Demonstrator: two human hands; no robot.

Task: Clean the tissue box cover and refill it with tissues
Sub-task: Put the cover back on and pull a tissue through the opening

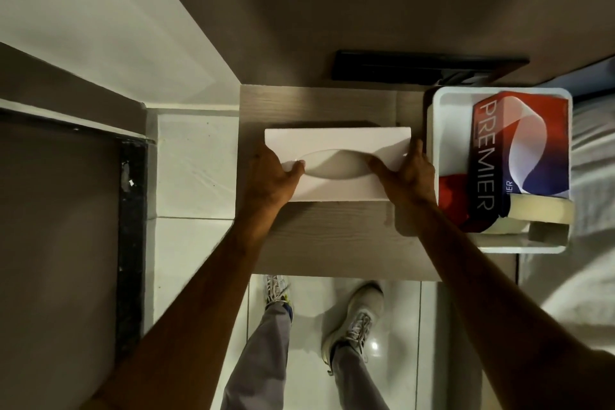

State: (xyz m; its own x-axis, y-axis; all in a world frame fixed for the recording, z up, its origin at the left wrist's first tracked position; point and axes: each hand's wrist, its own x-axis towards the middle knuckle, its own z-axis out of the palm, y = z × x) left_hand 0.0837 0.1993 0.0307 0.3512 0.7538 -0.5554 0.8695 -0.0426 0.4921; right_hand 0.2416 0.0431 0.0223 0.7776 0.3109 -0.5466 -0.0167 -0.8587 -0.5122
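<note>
Cover (336, 146), white with an oval slot, lay flat mid-table (332, 243) | left hand (273, 176) gripped its left end, thumb at the slot | right hand (407, 173) gripped its right end likewise | tissue pack (519, 156) marked PREMIER sat in a white tray (442, 130) at the table's right edge.

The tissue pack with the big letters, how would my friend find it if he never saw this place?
Look at the small wooden table, then at the white tray on its right edge. The tissue pack lies in that tray, beside the right hand. It is the only colourful thing: red, blue and white, with PREMIER in big white letters, unlike the plain white cover.
</note>
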